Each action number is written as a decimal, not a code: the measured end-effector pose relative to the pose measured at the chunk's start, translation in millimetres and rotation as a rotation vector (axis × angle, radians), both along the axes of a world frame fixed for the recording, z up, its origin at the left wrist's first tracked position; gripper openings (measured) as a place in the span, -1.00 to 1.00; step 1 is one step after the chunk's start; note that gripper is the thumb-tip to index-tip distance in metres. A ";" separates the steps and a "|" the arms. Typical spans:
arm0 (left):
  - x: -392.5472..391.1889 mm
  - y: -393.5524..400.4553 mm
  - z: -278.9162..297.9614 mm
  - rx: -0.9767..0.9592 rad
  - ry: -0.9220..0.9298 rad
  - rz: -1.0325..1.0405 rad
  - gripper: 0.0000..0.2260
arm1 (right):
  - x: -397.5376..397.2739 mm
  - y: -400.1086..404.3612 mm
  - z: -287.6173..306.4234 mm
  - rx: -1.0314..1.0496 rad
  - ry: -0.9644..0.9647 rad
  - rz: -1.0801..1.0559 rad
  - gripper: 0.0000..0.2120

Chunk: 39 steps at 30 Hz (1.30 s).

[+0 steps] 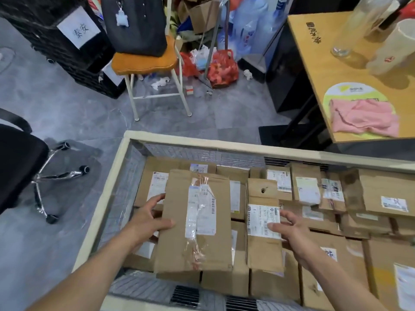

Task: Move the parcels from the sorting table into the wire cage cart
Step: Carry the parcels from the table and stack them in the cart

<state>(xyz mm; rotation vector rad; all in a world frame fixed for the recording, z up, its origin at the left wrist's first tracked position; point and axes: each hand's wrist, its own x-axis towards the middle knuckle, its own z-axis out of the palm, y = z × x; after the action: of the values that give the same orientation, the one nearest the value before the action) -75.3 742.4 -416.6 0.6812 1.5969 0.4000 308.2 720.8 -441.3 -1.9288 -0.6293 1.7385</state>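
One head-worn camera looks steeply down, close over the wire cage cart (125, 167), toward the floor beyond.

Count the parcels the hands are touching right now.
2: the large taped parcel, held by the left hand, and the narrower parcel beside it, under the right hand.

Evenly lit from overhead, indoor and diffuse, moderately bright. Soft shadows under the stool (157, 86) and office chair (20, 167) on the grey floor (67, 108). Faint glare on the tape of the large parcel (197, 221) and on the chair's chrome base. Strong wide-angle bowing of the cart rim (224, 143) and table (325, 70). Slight motion softness throughout; label print mostly illegible.
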 end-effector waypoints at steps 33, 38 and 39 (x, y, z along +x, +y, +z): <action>61.8 118.5 -151.6 0.135 0.201 -0.359 -0.23 | -52.9 76.2 -90.3 0.182 -0.576 0.231 -0.49; 58.7 112.4 -131.9 0.171 0.291 -0.405 -0.30 | -57.7 67.9 -60.1 0.200 -0.609 0.238 -0.51; 59.5 109.7 -120.3 0.179 0.317 -0.422 -0.32 | -57.6 65.4 -51.0 0.195 -0.603 0.227 -0.51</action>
<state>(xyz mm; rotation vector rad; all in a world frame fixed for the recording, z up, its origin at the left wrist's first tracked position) -15.8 852.1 -536.8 1.2396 1.6667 0.1248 250.6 786.3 -492.3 -2.3057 -1.2189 1.1319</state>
